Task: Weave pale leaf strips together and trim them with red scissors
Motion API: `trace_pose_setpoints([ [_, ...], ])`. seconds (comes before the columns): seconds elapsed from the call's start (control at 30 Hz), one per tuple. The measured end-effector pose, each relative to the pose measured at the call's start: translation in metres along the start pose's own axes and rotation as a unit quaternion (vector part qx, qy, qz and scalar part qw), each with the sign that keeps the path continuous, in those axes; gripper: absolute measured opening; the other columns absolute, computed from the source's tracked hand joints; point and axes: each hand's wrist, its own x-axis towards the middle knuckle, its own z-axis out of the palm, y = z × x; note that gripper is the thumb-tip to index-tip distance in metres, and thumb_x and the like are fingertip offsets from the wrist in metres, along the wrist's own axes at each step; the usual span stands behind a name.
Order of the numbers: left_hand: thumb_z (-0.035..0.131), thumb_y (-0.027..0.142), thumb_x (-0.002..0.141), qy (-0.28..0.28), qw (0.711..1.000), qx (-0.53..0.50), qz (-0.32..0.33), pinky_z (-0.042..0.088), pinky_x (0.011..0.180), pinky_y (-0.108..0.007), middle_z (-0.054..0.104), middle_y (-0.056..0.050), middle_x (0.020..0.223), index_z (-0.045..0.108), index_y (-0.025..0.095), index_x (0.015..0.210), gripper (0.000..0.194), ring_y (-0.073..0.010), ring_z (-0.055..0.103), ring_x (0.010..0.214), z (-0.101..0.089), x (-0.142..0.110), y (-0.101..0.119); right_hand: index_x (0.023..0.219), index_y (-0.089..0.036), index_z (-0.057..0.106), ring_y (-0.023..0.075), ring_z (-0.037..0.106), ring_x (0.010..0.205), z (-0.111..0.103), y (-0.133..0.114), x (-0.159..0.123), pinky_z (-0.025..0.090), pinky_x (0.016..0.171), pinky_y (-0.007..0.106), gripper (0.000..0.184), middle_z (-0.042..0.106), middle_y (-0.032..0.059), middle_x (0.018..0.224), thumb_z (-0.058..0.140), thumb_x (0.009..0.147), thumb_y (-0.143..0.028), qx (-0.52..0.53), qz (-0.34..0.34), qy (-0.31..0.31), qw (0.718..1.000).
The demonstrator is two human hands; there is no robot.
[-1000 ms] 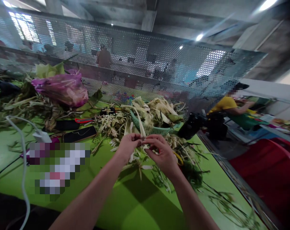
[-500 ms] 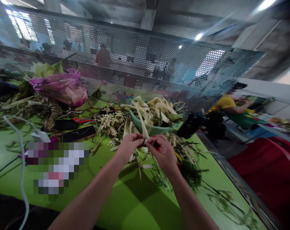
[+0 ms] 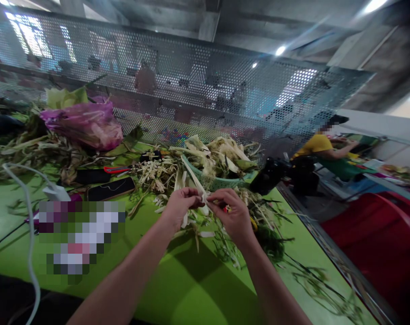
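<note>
Pinched between the fingertips of both hands is a pale strip of dried husk (image 3: pixel 195 180), apparently corn husk, its long free end slanting up and to the left. My left hand (image 3: pixel 180 206) grips its lower end from the left. From the right, my right hand (image 3: pixel 232 214) pinches the same end with thumb and forefinger; the exact finger contact is partly hidden. Behind the hands stands a light green basket (image 3: pixel 221 183) heaped with dried husks (image 3: pixel 225 153). Loose pale scraps (image 3: pixel 207 234) lie on the green table (image 3: pixel 198 289) beneath.
A red-handled cutter (image 3: pixel 117 169), a phone (image 3: pixel 112 188) and a white cable (image 3: pixel 30 234) lie at left, near a pink plastic bag (image 3: pixel 86 126). Dark green twine (image 3: pixel 271 243) lies right. Behind rises a perforated metal screen (image 3: pixel 177 76). A person in yellow (image 3: pixel 313 146) sits far right.
The husk's free end has tipped left and lower, while both hands keep pinching its lower end. My right hand has shifted slightly; the surroundings are nearly the same.
</note>
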Motion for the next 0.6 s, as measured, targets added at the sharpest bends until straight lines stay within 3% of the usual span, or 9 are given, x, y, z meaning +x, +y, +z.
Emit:
trace_pose_setpoints([
  [0.23,0.071,0.012,0.058,0.017,1.0,0.006,-0.015,0.039,0.055,-0.019,0.063,0.0,0.063,0.064,0.013,0.072,0.015,-0.007,0.053,0.054,-0.0014,-0.0018,-0.0017,0.085,-0.024,0.07,0.0176,0.057,0.084,0.0027,0.0046,0.0008,0.047,0.073,0.03,0.011,0.057,0.0036,0.088,0.065,0.079,-0.016,-0.05,-0.033,-0.009,0.998],
  [0.4,0.072,0.014,0.057,-0.024,0.999,0.016,0.018,0.04,0.061,-0.021,0.062,0.0,0.065,0.066,0.013,0.07,0.014,-0.0079,0.052,0.059,-0.002,0.0008,-0.007,0.08,-0.021,0.067,0.0183,0.057,0.08,0.0017,0.0055,0.0008,0.047,0.066,0.03,0.002,0.057,0.0048,0.086,0.065,0.079,-0.022,-0.035,0.005,-0.005,0.999],
  [0.6,0.07,0.015,0.06,-0.052,0.997,0.037,0.042,0.041,0.065,-0.023,0.061,-0.001,0.066,0.066,0.013,0.071,0.012,-0.009,0.053,0.062,0.0021,-0.0031,-0.0019,0.077,-0.019,0.062,0.0166,0.054,0.07,0.0032,0.0059,0.0,0.044,0.063,0.028,0.009,0.059,0.0036,0.077,0.064,0.079,-0.027,0.001,0.069,0.015,0.997],
])
